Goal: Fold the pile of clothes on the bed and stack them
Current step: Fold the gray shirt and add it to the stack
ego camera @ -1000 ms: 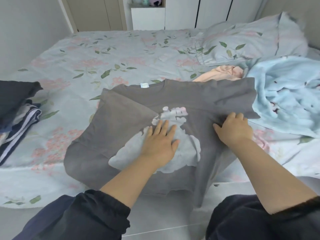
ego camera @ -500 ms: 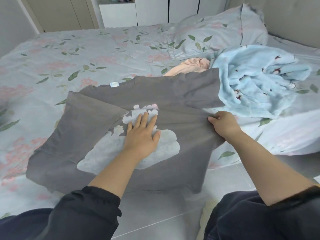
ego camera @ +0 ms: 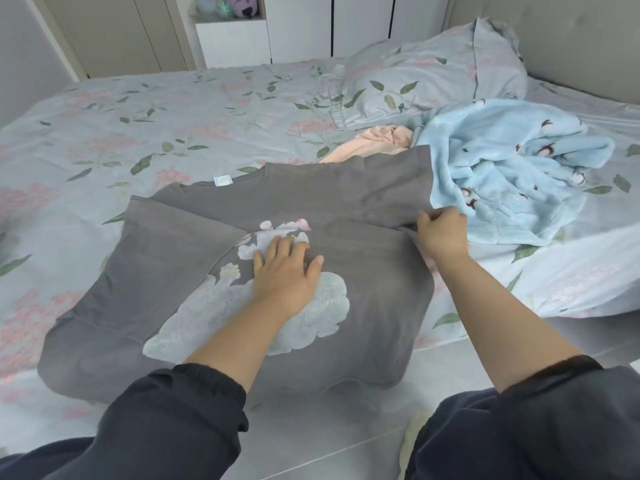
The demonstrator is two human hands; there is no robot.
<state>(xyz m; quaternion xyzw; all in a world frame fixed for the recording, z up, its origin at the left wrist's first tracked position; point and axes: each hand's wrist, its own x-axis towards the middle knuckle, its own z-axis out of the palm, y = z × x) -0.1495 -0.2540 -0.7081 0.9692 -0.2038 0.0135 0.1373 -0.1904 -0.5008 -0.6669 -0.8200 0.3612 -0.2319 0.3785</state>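
Two hands: both bare, both on one garment, forearms reaching out of dark sleeves (ego camera: 180, 403).
Task item: grey T-shirt (ego camera: 346, 195), front up, spread across the centre of the frame on the near edge of the bed (ego camera: 173, 116); its hem hangs over the bed edge toward the tiled floor (ego camera: 311, 441).
Shirt condition: the sleeve side at frame left (ego camera: 180, 233) is folded inward over the body; the other sleeve lies open toward the upper right. A white neck label (ego camera: 222, 180) shows at the collar.
Left hand (ego camera: 284, 271): palm down, fingers straight and slightly spread, pressing flat on the pale print (ego camera: 311, 317) at mid-chest.
Right hand (ego camera: 440, 233): fingers curled, pinching the shirt fabric where the open sleeve meets the side seam, right of centre.
Unfolded items: light blue fleece (ego camera: 502, 168), crumpled at right, touching the open sleeve; peach garment (ego camera: 377, 140) just behind the shirt.
Surroundings: floral pillow (ego camera: 433, 74) at upper right; white cabinets (ego camera: 298, 26) along the top edge.
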